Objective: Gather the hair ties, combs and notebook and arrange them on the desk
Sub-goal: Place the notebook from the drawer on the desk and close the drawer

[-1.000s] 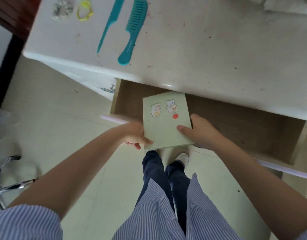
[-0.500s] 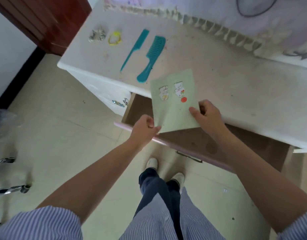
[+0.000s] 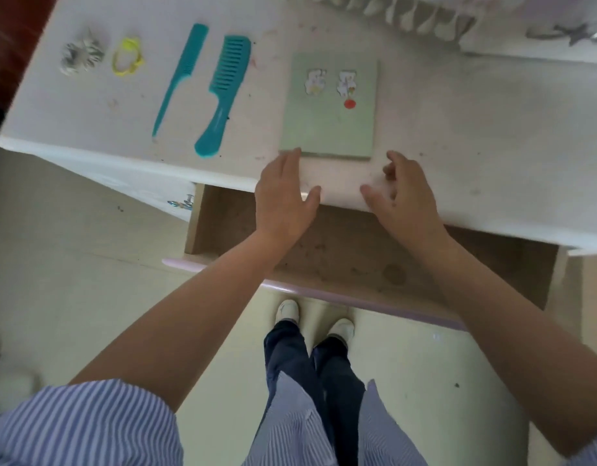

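I am looking at the green notebook point(image 3: 329, 107) lying flat on the white surface point(image 3: 475, 136), just right of the two teal combs point(image 3: 203, 89). My left hand point(image 3: 283, 200) is touching its near corner and my right hand point(image 3: 406, 196) is hovering close by, both loosely spread and holding nothing. I am judging it light, thin and fairly stiff, so pinching its near edge or side edges should be enough.

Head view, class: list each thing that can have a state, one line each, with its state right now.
Green notebook: closed, flat on desk.
Drawer: pulled open, nothing visible inside.
Wide-tooth comb: lying flat.
Tail comb: lying flat.
Yellow hair tie: loose on desk.
White scrunchie: loose on desk.
Left hand: open, holding nothing.
Right hand: open, holding nothing.
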`<state>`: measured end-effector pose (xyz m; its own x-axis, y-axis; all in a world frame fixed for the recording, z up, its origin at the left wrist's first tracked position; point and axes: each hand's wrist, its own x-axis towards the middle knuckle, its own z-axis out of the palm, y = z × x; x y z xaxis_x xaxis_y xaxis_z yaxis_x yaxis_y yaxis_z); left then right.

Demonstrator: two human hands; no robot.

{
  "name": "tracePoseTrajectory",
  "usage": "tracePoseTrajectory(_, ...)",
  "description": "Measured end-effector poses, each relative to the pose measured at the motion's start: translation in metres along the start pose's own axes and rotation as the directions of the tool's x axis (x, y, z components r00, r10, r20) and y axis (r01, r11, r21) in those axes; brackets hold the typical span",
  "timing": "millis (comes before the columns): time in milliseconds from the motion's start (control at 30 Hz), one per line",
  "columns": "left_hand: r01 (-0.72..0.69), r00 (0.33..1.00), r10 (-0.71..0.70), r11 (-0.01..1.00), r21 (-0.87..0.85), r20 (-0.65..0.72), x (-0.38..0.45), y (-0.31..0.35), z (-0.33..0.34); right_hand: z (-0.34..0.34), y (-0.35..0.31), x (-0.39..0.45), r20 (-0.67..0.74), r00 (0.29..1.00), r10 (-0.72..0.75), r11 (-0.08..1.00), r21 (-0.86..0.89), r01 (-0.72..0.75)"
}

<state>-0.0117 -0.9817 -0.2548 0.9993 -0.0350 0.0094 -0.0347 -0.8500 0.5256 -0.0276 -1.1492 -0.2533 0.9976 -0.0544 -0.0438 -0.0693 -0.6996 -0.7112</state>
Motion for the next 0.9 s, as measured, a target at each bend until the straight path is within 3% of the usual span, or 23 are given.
tracePoseTrajectory(67, -0.209, 0.965, 0.195, 0.975, 0.069, 0.177, -0.021, -0.003, 0.004, -0.007, 0.011, -0.038, 0.218, 0.968, -0.127, 0.973, -0.161, 0.164)
tracePoseTrajectory(133, -0.451, 0.818, 0.323, 0.873, 0.183, 0.477, -0.047, -0.013, 0.011, -0.005, 0.029, -0.075, 0.441, 0.877, -0.191, 0.845, -0.380, 0.375)
tracePoseTrajectory(200, -0.673, 0.674, 0.415, 0.686, 0.277, 0.611, -0.064, -0.025, 0.011, -0.005, 0.041, -0.093, 0.501, 0.857, -0.120, 0.773, -0.494, 0.397)
tracePoseTrajectory(233, -0.713, 0.651, 0.446, 0.637, 0.293, 0.614, -0.067, -0.029, 0.010, -0.006, 0.043, -0.095, 0.477, 0.876, -0.067, 0.786, -0.516, 0.341)
tracePoseTrajectory(267, -0.727, 0.651, 0.483, 0.618, 0.299, 0.585, -0.068, -0.034, 0.010, -0.006, 0.045, -0.096, 0.442, 0.896, -0.043, 0.791, -0.533, 0.301)
tracePoseTrajectory(367, -0.730, 0.669, 0.524, 0.597, 0.333, 0.527, -0.065, -0.039, 0.007, -0.004, 0.043, -0.097, 0.410, 0.903, -0.131, 0.754, -0.550, 0.359)
tracePoseTrajectory(567, -0.651, 0.750, 0.526, 0.695, 0.306, 0.400, -0.056, -0.040, -0.005, -0.016, 0.041, -0.095, 0.293, 0.925, -0.244, 0.791, -0.491, 0.364)
tracePoseTrajectory(667, -0.598, 0.785, 0.431, 0.713, 0.365, 0.445, -0.050, -0.034, -0.011, -0.022, 0.038, -0.084, 0.309, 0.931, -0.197, 0.805, -0.491, 0.333)
tracePoseTrajectory(767, -0.640, 0.744, 0.412, 0.666, 0.384, 0.526, -0.042, -0.024, -0.014, -0.019, 0.032, -0.078, 0.356, 0.932, -0.061, 0.845, -0.479, 0.238)
tracePoseTrajectory(900, -0.652, 0.730, 0.430, 0.673, 0.350, 0.532, -0.031, -0.031, -0.008, -0.023, 0.037, -0.073, 0.360, 0.922, -0.141, 0.795, -0.514, 0.322)
